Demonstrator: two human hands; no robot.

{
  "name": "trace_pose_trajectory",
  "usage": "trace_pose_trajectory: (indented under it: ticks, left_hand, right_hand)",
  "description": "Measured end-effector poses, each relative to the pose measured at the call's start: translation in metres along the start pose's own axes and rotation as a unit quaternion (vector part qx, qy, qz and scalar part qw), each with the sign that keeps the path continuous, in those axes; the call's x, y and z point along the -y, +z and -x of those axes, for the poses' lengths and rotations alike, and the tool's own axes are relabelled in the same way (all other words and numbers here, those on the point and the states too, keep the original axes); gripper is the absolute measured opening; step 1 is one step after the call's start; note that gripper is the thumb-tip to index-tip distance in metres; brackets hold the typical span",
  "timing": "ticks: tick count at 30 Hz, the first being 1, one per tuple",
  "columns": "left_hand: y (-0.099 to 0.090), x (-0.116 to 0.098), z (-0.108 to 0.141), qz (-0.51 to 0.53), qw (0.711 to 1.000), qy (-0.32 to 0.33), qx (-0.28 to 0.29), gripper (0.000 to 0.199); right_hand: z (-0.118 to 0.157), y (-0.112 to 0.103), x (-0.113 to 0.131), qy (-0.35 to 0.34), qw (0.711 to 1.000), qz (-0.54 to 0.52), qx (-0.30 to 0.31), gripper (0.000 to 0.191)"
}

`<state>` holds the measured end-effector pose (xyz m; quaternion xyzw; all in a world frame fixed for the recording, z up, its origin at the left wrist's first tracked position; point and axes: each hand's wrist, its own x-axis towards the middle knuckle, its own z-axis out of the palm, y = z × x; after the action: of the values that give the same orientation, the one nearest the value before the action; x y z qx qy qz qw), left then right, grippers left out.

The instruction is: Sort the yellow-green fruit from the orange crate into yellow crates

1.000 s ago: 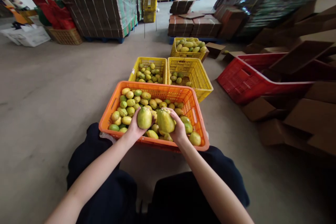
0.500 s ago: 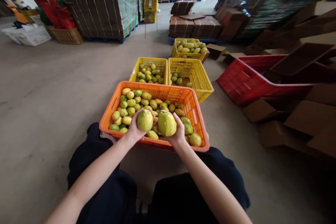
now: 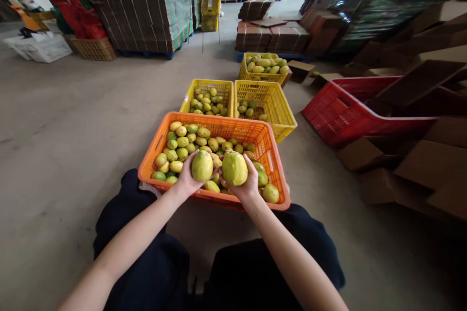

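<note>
My left hand (image 3: 188, 177) is wrapped round a yellow-green papaya (image 3: 202, 165). A second, slightly larger and bumpier papaya (image 3: 234, 168) rests in my right hand (image 3: 250, 187), fingers curled beneath and around it. Both fruits are held side by side, a small gap apart, above an orange plastic crate (image 3: 215, 117). Inside that crate lie many loose papayas (image 3: 182, 154), green to yellow, mostly heaped towards the left and middle. The undersides of the held fruits and some fingertips are hidden.
Behind the orange crate stand two yellow crates (image 3: 188, 97) (image 3: 282, 109) with smaller amounts of fruit. Farther back, another yellow crate (image 3: 259, 77) is heaped with papayas. To the right are a red crate (image 3: 335, 114) and piled cardboard boxes (image 3: 423, 170). Wrapped pallet stacks (image 3: 134, 7) rise behind.
The papaya in my right hand has shifted slightly up and right and turned, so its stem end shows less. My left hand and its papaya have barely moved.
</note>
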<state>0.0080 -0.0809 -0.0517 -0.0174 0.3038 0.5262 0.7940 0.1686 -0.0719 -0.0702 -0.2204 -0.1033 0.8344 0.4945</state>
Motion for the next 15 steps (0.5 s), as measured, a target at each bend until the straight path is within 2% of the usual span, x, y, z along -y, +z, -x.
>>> trace_pose_trajectory:
  ticks: [4, 6, 7, 9, 11, 12, 13, 14, 15]
  left_hand:
    - [-0.016, 0.012, 0.003, -0.148, 0.986, -0.077, 0.002, 0.040]
    - [-0.031, 0.023, 0.008, -0.268, 0.949, -0.157, 0.045, 0.043]
    - [-0.039, 0.029, 0.011, -0.333, 0.916, -0.211, 0.075, 0.043]
    - [-0.054, 0.040, 0.017, -0.454, 0.819, -0.332, 0.115, 0.041]
    - [-0.061, 0.044, 0.020, -0.534, 0.726, -0.419, 0.108, 0.038]
    - [-0.058, 0.041, 0.018, -0.555, 0.703, -0.435, 0.090, 0.036]
    - [-0.051, 0.035, 0.014, -0.565, 0.701, -0.429, 0.067, 0.034]
    - [-0.039, 0.026, 0.007, -0.565, 0.722, -0.397, 0.041, 0.032]
    - [-0.023, 0.013, -0.002, -0.556, 0.759, -0.338, 0.015, 0.030]
  right_hand:
    - [0.002, 0.005, 0.018, -0.046, 0.998, -0.012, -0.034, 0.027]
    - [0.006, 0.007, 0.033, -0.091, 0.994, -0.018, -0.060, 0.024]
    - [0.008, 0.007, 0.041, -0.112, 0.991, -0.019, -0.067, 0.023]
    - [0.013, 0.006, 0.057, -0.145, 0.987, -0.016, -0.071, 0.023]
    - [0.018, 0.003, 0.070, -0.166, 0.984, -0.009, -0.068, 0.025]
    - [0.019, 0.001, 0.074, -0.174, 0.982, -0.008, -0.068, 0.025]
    - [0.020, -0.001, 0.078, -0.181, 0.981, -0.007, -0.069, 0.024]
    - [0.020, -0.003, 0.080, -0.183, 0.981, -0.006, -0.070, 0.024]
    - [0.021, -0.004, 0.081, -0.183, 0.981, -0.005, -0.069, 0.024]
